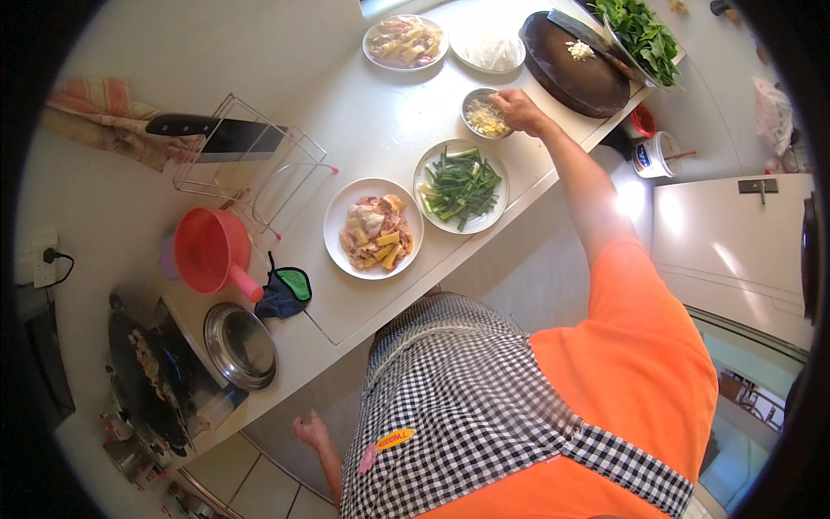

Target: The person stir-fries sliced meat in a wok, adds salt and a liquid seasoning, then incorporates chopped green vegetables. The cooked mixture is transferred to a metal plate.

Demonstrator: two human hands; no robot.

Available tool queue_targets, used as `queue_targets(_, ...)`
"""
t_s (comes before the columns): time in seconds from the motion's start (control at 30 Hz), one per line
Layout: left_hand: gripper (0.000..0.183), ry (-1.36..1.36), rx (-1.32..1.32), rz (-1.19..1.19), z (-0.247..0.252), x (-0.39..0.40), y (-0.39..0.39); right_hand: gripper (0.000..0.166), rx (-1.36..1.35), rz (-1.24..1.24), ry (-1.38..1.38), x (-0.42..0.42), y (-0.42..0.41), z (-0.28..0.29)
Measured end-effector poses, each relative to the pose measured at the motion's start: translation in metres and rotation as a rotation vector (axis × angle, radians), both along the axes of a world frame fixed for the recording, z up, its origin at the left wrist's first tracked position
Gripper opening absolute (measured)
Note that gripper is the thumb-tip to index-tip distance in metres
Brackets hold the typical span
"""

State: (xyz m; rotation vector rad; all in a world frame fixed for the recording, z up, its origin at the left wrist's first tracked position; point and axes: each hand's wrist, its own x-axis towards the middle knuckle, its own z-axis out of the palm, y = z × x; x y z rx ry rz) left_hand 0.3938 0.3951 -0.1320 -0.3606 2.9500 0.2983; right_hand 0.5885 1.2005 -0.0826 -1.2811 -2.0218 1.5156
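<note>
My right hand [519,111] grips the rim of a small metal bowl [465,104] at the far side of the white counter. Chopped, pale yellow pieces that look like garlic or ginger [485,118] fill the bowl. My left hand [312,430] hangs below the counter's front edge, empty, its fingers loosely bent and apart. Near the bowl lies a plate of cut green onions [462,188]. Beside that is a white plate of raw meat pieces with yellow strips [376,233]. A round, dark chopping board [564,78] carries a cleaver [580,32] and minced white bits [580,50].
At left, a wok [146,376] with food sits on a stove with a blue flame. Nearby are a glass lid [240,347], a pink ladle [211,250], a cloth mitt [285,292], and a knife [237,139] by a wire rack [311,152]. Leafy greens [639,39] stand far right.
</note>
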Motion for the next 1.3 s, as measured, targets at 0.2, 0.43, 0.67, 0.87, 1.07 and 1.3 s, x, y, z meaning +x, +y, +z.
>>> queue_targets(0.2, 0.048, -0.017, 0.058, 0.009, -0.014, 0.005, -0.003, 0.034, 0.652, 0.146, -0.243, -0.012, 0.004, -0.022)
queue_targets(0.43, 0.047, -0.005, 0.174, 0.029, -0.059, -0.006, -0.037, 0.028, -0.347, -0.078, 0.255, -0.002, 0.003, -0.003)
queue_targets(0.67, 0.050, -0.046, 0.411, 0.234, -0.027, 0.008, -0.023, 0.020, -0.687, -0.016, 0.616, -0.026, -0.040, 0.046)
queue_targets(0.87, 0.066, 0.089, 0.322, 0.148, 0.024, -0.032, 0.015, 0.024, -0.603, 0.212, 0.704, -0.079, -0.110, 0.098)
queue_targets(1.07, 0.083, 0.500, 0.660, 0.190, 0.040, -0.110, -0.081, 0.025, -0.509, 0.464, 0.661, -0.197, -0.313, 0.158)
queue_targets(1.3, 0.087, 0.768, 0.619, 0.045, 0.126, -0.149, -0.051, 0.020, -1.083, 0.746, 0.472, -0.345, -0.443, 0.265)
